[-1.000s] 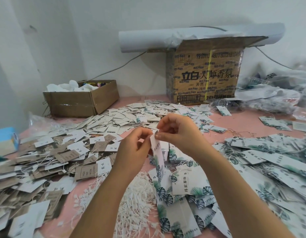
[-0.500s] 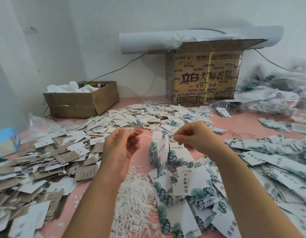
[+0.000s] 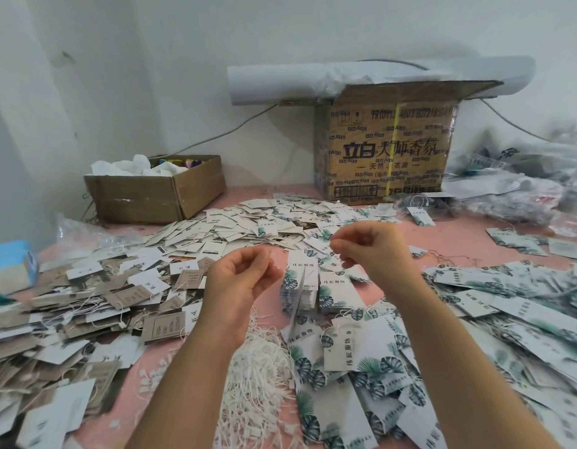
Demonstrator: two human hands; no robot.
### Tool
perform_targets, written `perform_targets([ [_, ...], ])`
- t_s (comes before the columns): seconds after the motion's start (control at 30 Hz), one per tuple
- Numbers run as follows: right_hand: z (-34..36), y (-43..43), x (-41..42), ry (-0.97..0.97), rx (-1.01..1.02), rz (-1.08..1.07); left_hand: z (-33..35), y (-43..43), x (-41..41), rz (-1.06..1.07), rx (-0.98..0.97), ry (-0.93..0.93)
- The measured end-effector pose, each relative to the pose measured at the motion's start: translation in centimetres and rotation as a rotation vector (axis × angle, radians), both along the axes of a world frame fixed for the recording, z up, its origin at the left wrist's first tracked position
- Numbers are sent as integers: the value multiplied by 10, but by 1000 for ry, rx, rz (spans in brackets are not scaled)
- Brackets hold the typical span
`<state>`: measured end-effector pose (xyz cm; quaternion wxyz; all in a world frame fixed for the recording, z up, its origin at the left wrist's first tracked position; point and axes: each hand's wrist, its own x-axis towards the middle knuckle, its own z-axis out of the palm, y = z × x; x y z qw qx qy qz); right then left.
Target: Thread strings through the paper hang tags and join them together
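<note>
Your hands have drawn apart from where they met over one tag a second ago. Your left hand (image 3: 245,283) curls its fingers, with thumb and forefinger pinching the end of a thin white string (image 3: 271,255). A bunch of white leaf-printed paper hang tags (image 3: 301,286) hangs between and below both grips. Your right hand (image 3: 374,251) pinches the other end, though the strand there is too fine to trace. A heap of loose white strings (image 3: 258,377) lies beneath.

Beyond our grip we see a plain white wall (image 3: 313,27) in soft light. Past the grip, rightward, a tall carton (image 3: 387,150) stands on the pink table (image 3: 458,241); leftward, a low open box (image 3: 144,199).
</note>
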<state>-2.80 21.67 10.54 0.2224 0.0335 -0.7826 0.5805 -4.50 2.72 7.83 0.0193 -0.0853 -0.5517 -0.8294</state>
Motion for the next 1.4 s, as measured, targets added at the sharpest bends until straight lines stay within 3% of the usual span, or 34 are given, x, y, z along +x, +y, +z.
perform_targets([
  [0.27, 2, -25, 4, 11, -86, 363, 4, 3, 5, -56, -46, 78],
  [0.67, 3, -34, 5, 65, 13, 331, 7, 10, 11, -29, -142, 288],
  [1.4, 5, -32, 6, -8, -15, 336, 5, 13, 12, 46, -207, 335],
])
